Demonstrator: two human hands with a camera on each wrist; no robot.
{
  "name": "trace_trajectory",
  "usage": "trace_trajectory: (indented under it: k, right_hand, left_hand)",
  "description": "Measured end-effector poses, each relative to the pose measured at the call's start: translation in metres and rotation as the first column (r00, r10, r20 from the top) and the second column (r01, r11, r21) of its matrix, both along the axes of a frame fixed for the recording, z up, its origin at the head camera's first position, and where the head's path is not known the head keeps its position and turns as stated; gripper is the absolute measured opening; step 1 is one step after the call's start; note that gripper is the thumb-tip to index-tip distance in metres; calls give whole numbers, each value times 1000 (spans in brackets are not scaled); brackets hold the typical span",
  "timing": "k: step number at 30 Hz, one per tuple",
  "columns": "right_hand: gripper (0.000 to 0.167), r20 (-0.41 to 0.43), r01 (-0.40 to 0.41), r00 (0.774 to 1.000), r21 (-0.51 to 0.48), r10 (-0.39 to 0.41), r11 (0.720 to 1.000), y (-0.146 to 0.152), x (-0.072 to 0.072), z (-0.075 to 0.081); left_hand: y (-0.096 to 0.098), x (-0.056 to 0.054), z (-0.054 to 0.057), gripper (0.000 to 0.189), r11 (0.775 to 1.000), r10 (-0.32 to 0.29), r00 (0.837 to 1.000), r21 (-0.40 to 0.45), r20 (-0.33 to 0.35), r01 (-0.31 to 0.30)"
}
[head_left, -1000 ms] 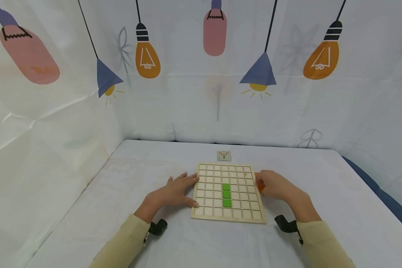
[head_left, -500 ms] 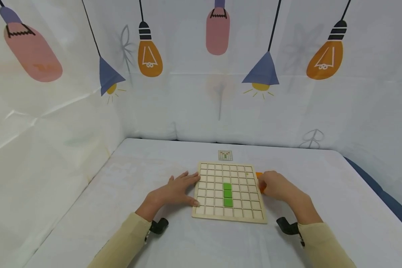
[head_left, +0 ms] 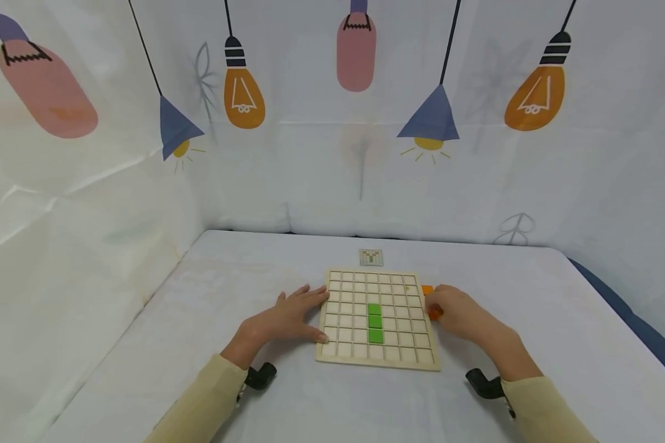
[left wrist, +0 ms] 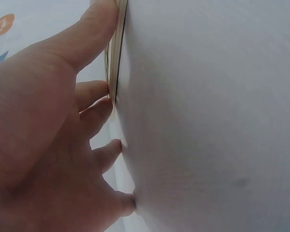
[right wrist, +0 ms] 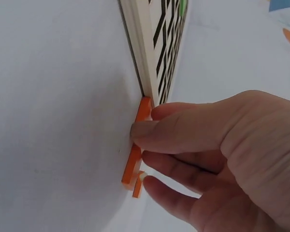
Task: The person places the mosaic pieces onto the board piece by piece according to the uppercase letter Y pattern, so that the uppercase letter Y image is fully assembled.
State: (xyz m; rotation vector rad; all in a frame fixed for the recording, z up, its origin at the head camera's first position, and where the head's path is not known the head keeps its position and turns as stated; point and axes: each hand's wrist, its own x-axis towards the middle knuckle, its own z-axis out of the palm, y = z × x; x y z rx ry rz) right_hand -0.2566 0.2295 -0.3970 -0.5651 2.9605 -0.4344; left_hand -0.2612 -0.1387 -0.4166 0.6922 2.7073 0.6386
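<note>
Fingers spread, the left hand (head_left: 285, 317) rests on the left edge of the board (head_left: 405, 323); the right hand (head_left: 465, 314), fingers curled, pinches an orange piece (right wrist: 132, 166) beside the board's right edge. A card (head_left: 370, 258) lies beyond its far edge.

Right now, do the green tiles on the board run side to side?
No, the three green tiles on the board form a single column running front to back.
</note>
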Motion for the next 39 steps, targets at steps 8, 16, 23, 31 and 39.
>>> trace_trajectory:
  k: [8,16,23,31,39]
  right_hand:
    - [29,-55,-26,998,-3,26,1000,7,-1,0]
    - [22,-37,12,999,-1,-12,1000,6,-2,-6]
    - [24,-46,25,999,1,-25,1000,9,0,-7]
    - [18,-134,-3,991,-50,-3,999,5,-5,0]
    - [19,-204,-59,978,-100,38,993,-9,-12,-6]
  left_hand:
    - [1,-4,1,94,1000,-11,1000,2,-5,11]
    - [1,-6,-1,95,1000,-1,1000,-2,3,1]
    - [1,-4,-5,95,1000,6,1000,-8,7,-6]
    - [-1,-4,-2,95,1000,6,1000,1,-5,-6]
    - [-1,-4,-5,95,1000,11,1000,8,5,-11]
